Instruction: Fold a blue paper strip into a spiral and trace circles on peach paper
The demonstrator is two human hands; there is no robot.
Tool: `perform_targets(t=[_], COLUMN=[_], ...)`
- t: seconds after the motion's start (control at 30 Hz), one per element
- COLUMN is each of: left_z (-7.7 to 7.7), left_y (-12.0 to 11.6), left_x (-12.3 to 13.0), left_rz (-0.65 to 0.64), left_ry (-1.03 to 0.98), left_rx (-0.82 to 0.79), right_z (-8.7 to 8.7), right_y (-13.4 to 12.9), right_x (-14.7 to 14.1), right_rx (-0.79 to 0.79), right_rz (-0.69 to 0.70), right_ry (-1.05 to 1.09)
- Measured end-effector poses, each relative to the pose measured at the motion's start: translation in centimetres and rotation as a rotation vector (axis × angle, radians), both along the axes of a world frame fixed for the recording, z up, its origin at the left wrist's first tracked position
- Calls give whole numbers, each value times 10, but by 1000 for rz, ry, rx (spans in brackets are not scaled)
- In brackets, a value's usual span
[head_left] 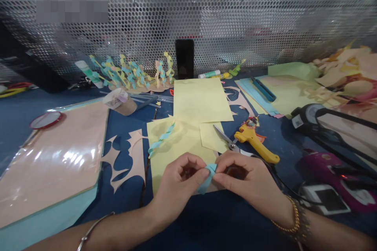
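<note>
Two hands pinch one folded blue paper strip (208, 178) at the centre of the view; we take these hands as the clock's centre, with twelve o'clock at the far side of the tabletop (206, 219). The fingers of the left hand (176, 188) and of the right hand (244, 180) are closed narrowly on the strip, which hangs down between them at six o'clock. A thin bangle (94, 229) circles the left wrist, and beaded bracelets (290, 215) circle the right.

Directly beneath the hands lie overlapping pale yellow paper sheets (200, 102), running out to twelve o'clock. On them, at eleven o'clock, rests a twisted blue-and-yellow paper strip (161, 139). Just beside the sheets at one o'clock are steel scissors (226, 139), next to a yellow-handled tool (250, 137). At nine o'clock we see a cut pink paper stencil (126, 160), then a plastic-covered pink board (50, 157). Farther out, at eleven o'clock, stands a curling paper model (129, 74). A black phone (184, 59) leans upright at twelve o'clock, before a perforated metal screen (188, 15).
</note>
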State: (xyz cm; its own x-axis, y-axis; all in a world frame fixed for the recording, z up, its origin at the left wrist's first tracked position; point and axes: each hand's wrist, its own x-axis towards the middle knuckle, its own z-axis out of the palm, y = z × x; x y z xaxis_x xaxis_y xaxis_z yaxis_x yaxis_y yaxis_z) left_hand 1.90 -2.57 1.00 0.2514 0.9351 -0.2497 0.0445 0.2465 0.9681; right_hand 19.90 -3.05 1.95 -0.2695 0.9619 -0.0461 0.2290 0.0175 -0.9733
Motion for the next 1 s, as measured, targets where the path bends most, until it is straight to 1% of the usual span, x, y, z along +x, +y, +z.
perform_targets(t=[0.2, 0.27, 0.4, 0.6, 0.73, 0.83, 1.0], left_z=[1, 1, 1, 2, 1, 1, 3], left_y=[-1, -1, -3, -3, -2, -3, -4], left_x=[0, 0, -1, -1, -1, -1, -1], left_rz=[-50, -71, -98, -71, -91, -64, -71], left_ry=[-44, -69, -106, -73, -77, -29, 4], left_rx=[-30, -36, -29, 60, 99, 93, 82], right_z=[-3, -3, -2, -2, -2, -4, -8], right_y=[0, 1, 1, 1, 1, 0, 1], right_x=[0, 1, 1, 0, -1, 0, 2], right_rx=[-113, -127, -98, -71, -66, -72, -176], right_rz=[-39, -34, -31, -22, -24, -9, 32], right_ry=[19, 16, -9, -40, -39, 5, 175])
